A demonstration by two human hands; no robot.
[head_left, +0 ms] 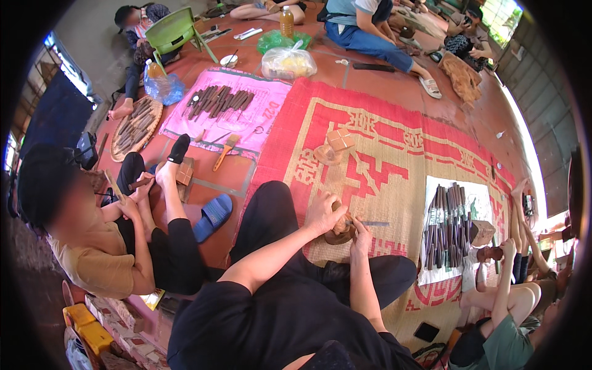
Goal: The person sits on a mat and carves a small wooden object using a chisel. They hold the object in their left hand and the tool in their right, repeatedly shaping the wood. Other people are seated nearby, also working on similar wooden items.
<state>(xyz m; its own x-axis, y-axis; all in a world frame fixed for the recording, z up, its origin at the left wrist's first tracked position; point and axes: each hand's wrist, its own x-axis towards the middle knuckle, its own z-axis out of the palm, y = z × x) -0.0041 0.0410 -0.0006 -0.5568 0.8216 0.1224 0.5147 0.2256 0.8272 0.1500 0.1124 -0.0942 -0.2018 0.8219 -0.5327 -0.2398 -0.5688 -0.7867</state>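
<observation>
Matting [394, 200] covered the red floor [209, 185]. Above its near side, the left hand [324, 214] gripped a wood piece [338, 237], the right hand [362, 237] closed round a blade [377, 223]; dark sticks [450, 216] lay right.

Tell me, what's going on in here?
The person's left hand grips a brown wooden piece, while the right hand holds a thin metal tool close to it, above a red and tan mat. To the right, dark tools lie on a white sheet. A co-worker sits to the left.
</observation>
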